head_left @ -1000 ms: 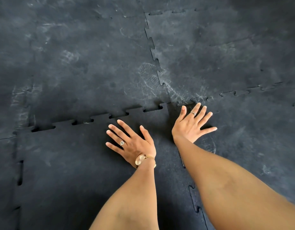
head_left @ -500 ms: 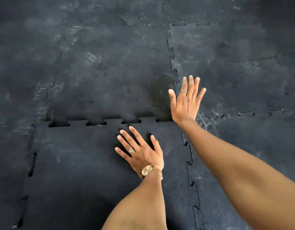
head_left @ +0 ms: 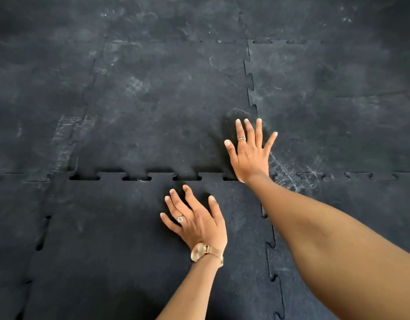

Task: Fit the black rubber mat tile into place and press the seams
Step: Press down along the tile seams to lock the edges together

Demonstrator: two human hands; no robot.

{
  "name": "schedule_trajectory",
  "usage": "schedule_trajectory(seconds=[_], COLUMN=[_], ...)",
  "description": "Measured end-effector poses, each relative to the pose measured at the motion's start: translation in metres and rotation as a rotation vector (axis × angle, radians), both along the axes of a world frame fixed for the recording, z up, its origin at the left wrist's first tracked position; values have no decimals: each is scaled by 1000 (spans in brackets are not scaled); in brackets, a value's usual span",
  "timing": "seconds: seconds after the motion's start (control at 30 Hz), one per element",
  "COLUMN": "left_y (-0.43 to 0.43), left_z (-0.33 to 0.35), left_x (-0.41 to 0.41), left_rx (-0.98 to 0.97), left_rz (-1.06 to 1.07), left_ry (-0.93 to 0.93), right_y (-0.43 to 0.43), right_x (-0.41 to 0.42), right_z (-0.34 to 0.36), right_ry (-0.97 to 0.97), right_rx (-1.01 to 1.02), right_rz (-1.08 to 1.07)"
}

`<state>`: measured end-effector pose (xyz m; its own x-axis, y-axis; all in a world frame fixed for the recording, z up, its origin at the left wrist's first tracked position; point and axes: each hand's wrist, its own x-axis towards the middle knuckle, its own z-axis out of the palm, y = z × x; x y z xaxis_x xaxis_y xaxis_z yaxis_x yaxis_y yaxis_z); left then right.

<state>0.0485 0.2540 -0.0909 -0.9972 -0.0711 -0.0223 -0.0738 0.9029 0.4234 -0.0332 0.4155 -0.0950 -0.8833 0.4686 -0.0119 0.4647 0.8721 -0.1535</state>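
The black rubber mat tile (head_left: 111, 245) lies flat in the lower middle of the floor, darker and cleaner than its neighbours. Its far seam (head_left: 134, 177) shows open gaps between the interlocking teeth. The left seam (head_left: 43, 232) also has gaps, while the right seam (head_left: 272, 245) looks closer. My left hand (head_left: 194, 222), with a ring and a gold watch, rests flat on the tile near its far edge, fingers apart. My right hand (head_left: 250, 153) lies flat with spread fingers on the scuffed tile beyond, its heel at the tile's far right corner.
Scuffed, dusty black mat tiles (head_left: 167, 107) cover the floor all around, joined by toothed seams. One seam (head_left: 250, 82) runs away from my right hand's fingertips. A pale scuffed patch (head_left: 296, 172) lies just right of my right wrist.
My right hand has slid from the tile's far right corner forward onto the tile beyond. My left hand has stayed flat on the tile. The view has shifted forward and left.
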Motion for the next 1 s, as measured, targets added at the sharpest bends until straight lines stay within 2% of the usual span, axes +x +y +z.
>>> schedule_trajectory(seconds=[0.07,0.13,0.2,0.33,0.5,0.57,0.63,0.77,0.87,0.93,1.0], left_y=[5,19,42,68,69,69,69,69,69,67,66], left_z=[4,11,18,3,-14,-15,-17,-15,-16,-12,-6], left_x=[-28,-68,-102,-123,-128,-128,-128,-133,-134,-136,-137], left_rx=[79,73,60,-101,-224,-239,-268,-316,-298,-205,41], left_rz=[-42,-128,-215,-618,-607,-592,-619,-745,-758,-756,-765], left_ry=[159,225,162,112,144,147,164,167,152,132,95], right_y=[1,0,0,2,7,9,6,-1,9,16,19], right_x=[1,1,1,-1,3,9,18,29,22,15,9], right_z=[0,1,1,-1,3,4,5,3,2,-1,-5], right_ry=[18,37,50,156,513,592,565,404,257,186,125], right_rx=[8,20,5,-106,-239,-252,-222,-163,-160,-130,-78], right_rz=[-69,-128,-162,-198,-347,-412,-445,-538,-584,-597,-568])
